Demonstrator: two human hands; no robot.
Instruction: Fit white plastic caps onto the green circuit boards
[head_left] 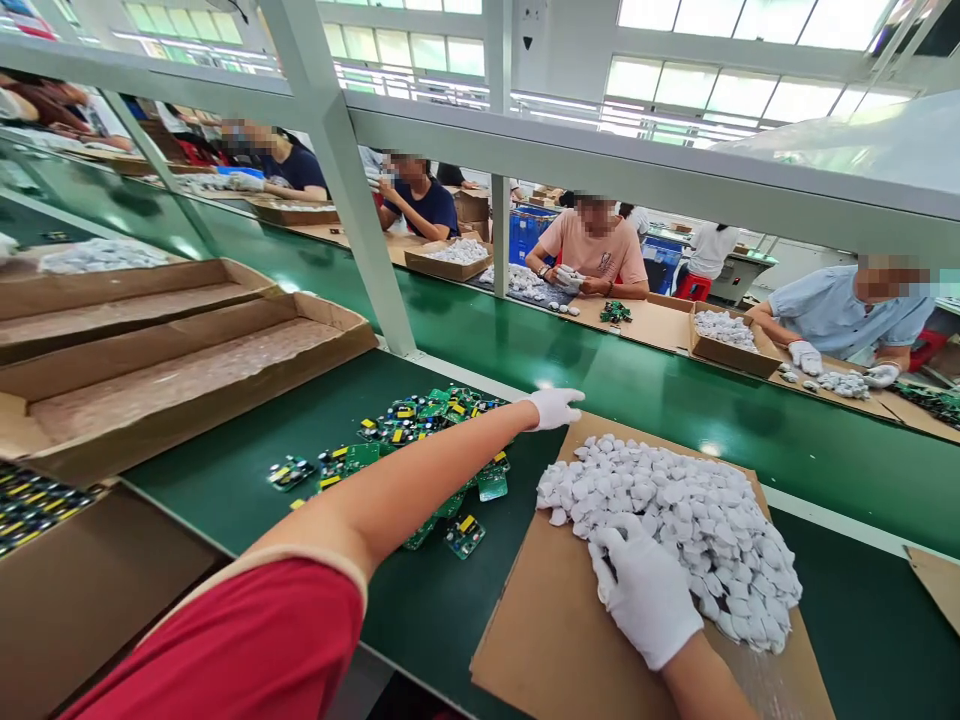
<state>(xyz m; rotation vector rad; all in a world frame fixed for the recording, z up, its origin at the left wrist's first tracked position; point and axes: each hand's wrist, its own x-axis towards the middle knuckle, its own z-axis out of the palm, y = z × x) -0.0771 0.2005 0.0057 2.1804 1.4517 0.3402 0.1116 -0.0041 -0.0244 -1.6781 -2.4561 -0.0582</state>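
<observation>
Red cloth of a sleeve [247, 640] filled the lower left of the frame, and from it the left forearm [420, 470] stretched over a spread of green circuit boards [465, 535]. At its end the white-gloved left hand [555, 408] was open, fingers extended beside the upper edge of a cardboard sheet [517, 620], with nothing visible in its grasp. Right of centre, the gloved right hand [649, 600] curved at the near-left edge of a heap of small white pieces [675, 510], thumb bent toward the fingers; whether it pinched one could not be told. Those pieces, lying on the cardboard, looked light and smooth, perhaps slippery under cotton gloves and apt to slide off the heap; a pinch across the sides of one at the rim seemed the surest hold. The boards looked stiff, their raised parts fragile, so they seemed better taken by bare edges. Beneath them lay a dark green work surface [420, 610], with long cardboard trays [187, 365] at the left. Beyond ran a glossy green belt [480, 345], crossed in view by a pale metal frame [330, 150]. Across it, a person in pink [600, 245] and others sat at similar heaps, under bright windows [709, 90] at the upper right.
</observation>
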